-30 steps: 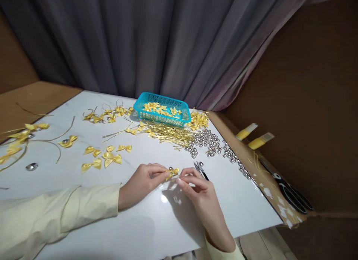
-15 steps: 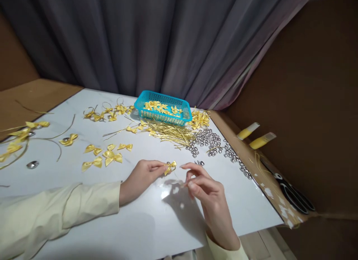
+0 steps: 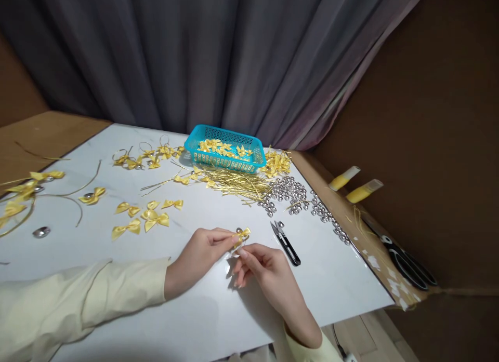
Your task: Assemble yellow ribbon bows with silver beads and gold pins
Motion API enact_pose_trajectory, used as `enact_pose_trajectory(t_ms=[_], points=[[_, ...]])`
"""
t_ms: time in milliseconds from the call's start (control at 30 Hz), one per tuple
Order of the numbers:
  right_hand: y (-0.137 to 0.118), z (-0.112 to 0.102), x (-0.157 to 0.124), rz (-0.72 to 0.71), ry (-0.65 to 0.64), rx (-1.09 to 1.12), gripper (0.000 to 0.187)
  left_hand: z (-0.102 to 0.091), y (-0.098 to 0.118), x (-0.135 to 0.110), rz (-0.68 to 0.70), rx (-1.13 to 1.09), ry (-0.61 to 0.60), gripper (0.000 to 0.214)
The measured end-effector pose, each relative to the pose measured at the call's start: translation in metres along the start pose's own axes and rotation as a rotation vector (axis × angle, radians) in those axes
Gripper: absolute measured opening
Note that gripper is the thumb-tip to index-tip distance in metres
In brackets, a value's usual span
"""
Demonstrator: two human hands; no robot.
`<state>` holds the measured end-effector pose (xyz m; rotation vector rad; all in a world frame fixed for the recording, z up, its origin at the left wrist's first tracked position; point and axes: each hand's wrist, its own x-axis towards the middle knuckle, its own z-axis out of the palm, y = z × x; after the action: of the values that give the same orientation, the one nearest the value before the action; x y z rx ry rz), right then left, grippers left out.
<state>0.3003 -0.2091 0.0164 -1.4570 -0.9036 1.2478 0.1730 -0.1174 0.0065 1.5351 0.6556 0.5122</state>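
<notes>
Long, loose pale cream-yellow fabric sleeve (image 3: 117, 286) on left arm, deep creases and a fold at the forearm, straight-edged cuff near the wrist. Matching pale-yellow right sleeve (image 3: 307, 350), only its end in frame. Left hand (image 3: 200, 258), right hand (image 3: 271, 273) bare, slim-fingered.

No text, label, brand, number or sign can be read.

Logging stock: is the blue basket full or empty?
Partly filled: yellow bows lie in the blue basket, below its rim, bare wall showing.
</notes>
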Motion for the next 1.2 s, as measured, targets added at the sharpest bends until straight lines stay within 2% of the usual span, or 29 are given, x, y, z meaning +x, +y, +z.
enact_pose_trajectory(t_ms=[100,233,433,533,767,867,933,1000,1100,1133,1200], points=[[0.004,0.002,-0.001,-0.035,0.049,-0.129,0.041,0.002,0.002,-0.001,0.048,0.026,-0.034,0.039],[0.007,0.002,-0.001,-0.059,0.046,-0.266,0.042,0.004,0.004,-0.003,0.079,0.040,-0.056,0.041],[0.008,0.002,0.000,-0.050,0.035,-0.255,0.039,0.004,0.004,-0.003,0.066,0.057,-0.057,0.033],[0.008,0.002,0.000,-0.032,0.018,-0.232,0.038,0.004,0.003,0.000,0.060,0.102,-0.017,0.029],[0.003,0.004,-0.006,0.053,-0.027,-0.116,0.043,-0.002,-0.005,0.003,0.190,0.311,0.143,0.020],[0.000,0.007,-0.014,0.064,0.040,-0.125,0.056,-0.006,-0.006,0.004,0.206,0.326,0.193,0.018],[0.001,0.007,-0.017,0.032,0.116,-0.121,0.058,-0.008,-0.007,0.006,0.217,0.340,0.216,0.018],[0.002,0.004,-0.018,-0.061,0.247,-0.155,0.050,-0.009,-0.009,0.006,0.247,0.363,0.222,0.018],[0.003,-0.003,-0.013,-0.263,0.460,-0.336,0.031,-0.008,-0.012,0.005,0.334,0.408,0.237,0.015],[0.004,-0.005,-0.010,-0.290,0.474,-0.385,0.028,-0.007,-0.013,0.004,0.377,0.423,0.241,0.015],[0.004,-0.007,-0.005,-0.245,0.384,-0.368,0.027,-0.007,-0.014,0.002,0.477,0.450,0.243,0.015]])
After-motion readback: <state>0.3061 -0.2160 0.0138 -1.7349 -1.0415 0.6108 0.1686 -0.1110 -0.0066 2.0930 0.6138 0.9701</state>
